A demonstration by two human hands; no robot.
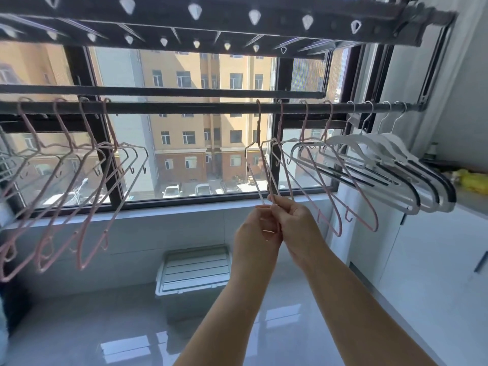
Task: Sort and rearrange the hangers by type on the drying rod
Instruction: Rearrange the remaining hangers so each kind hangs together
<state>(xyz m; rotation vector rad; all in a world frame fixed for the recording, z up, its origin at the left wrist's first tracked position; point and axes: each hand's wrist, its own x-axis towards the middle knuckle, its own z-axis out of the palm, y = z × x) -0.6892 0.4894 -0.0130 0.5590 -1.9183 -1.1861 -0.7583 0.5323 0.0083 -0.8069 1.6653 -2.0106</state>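
Note:
A dark drying rod (184, 107) runs across the window. Several thin pink hangers (87, 180) hang in a group at its left. Two more pink hangers (264, 167) hang near the middle, and both my hands hold their lower ends: my left hand (257, 233) grips one, my right hand (293, 220) pinches the other. Further right hang two pink hangers (327, 186), then several white hangers with dark grip strips (396, 165) bunched at the rod's right end.
A second rod (158, 91) lies just above and behind. An overhead rack with white clips (195, 11) spans the top. A white lidded bin (195, 270) stands on the floor under the window. White cabinets (435, 260) with a yellow item (472, 180) line the right.

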